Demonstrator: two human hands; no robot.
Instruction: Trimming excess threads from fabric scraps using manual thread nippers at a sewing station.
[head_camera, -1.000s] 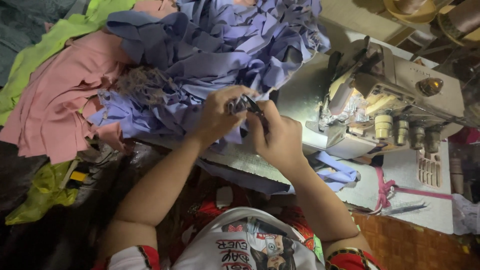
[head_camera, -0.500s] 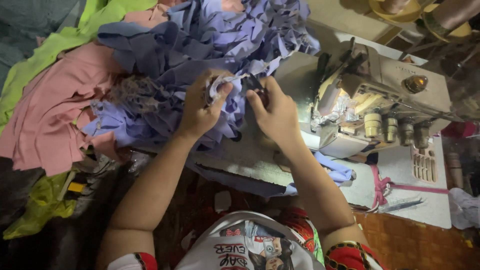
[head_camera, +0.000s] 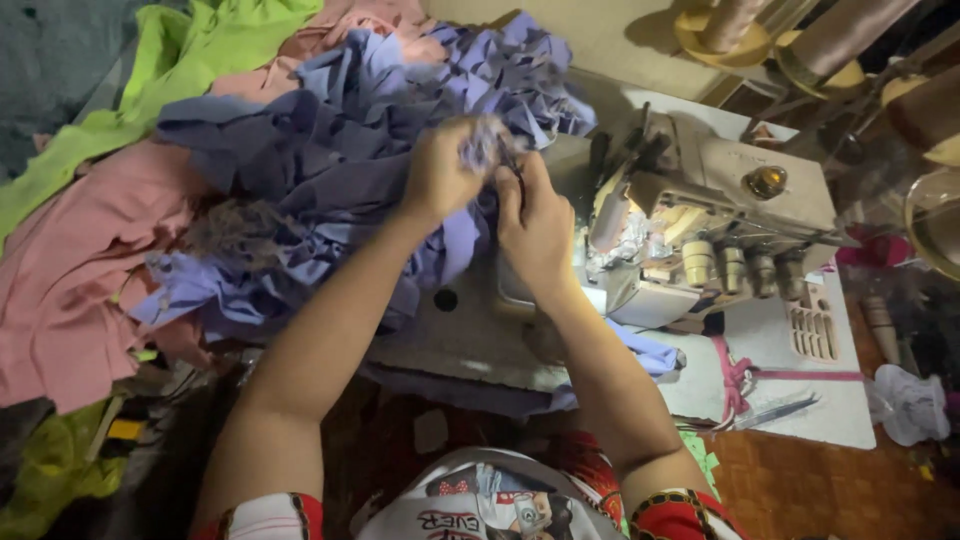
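Both hands have lifted, left hand (head_camera: 440, 175) and right hand (head_camera: 533, 225) each grip one lavender cloth piece (head_camera: 487, 143).

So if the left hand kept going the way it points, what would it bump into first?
The left hand points up and away, gripping a small purple scrap. Straight on, it would most likely push into the purple cloth pile just beyond it, though depth is hard to judge from above.

Both bare forearms reach forward, converging just left of the sewing machine (head_camera: 700, 230). Left hand (head_camera: 440, 175) curled tight, fingers (head_camera: 478, 150) pinched together; right hand (head_camera: 535, 225) raised beside it, knuckles up, nearly touching.
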